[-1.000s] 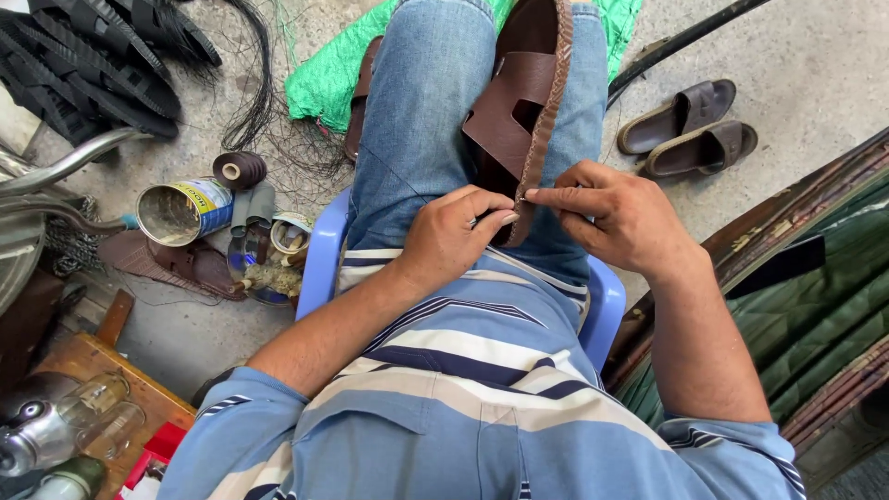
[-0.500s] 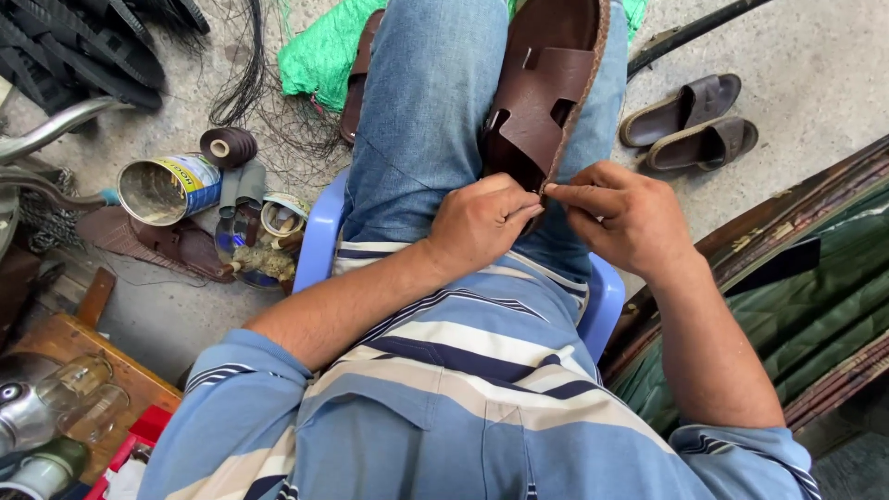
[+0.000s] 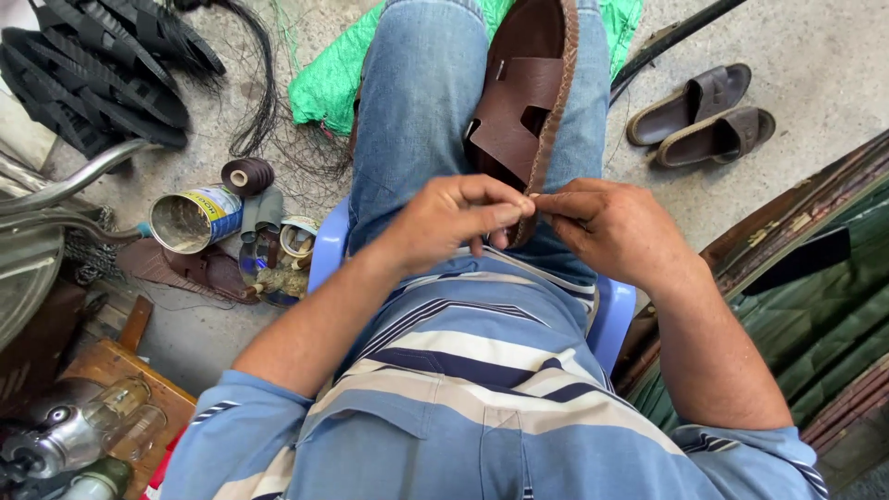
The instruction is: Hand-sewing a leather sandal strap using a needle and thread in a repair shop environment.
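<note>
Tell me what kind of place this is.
Likely a street-side shoe repair spot: both hands work the edge of a brown sandal on the lap, with black soles, a thread spool and an open can on the concrete.

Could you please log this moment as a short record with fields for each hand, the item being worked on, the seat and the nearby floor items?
Left hand: left hand pinches the sandal's edge.
Right hand: right hand pinches the same edge, fingertips meeting the left's.
Item: brown leather sandal on the lap.
Seat: blue plastic chair.
Floor: open tin can, thread spool, pair of brown sandals, green cloth.
</note>
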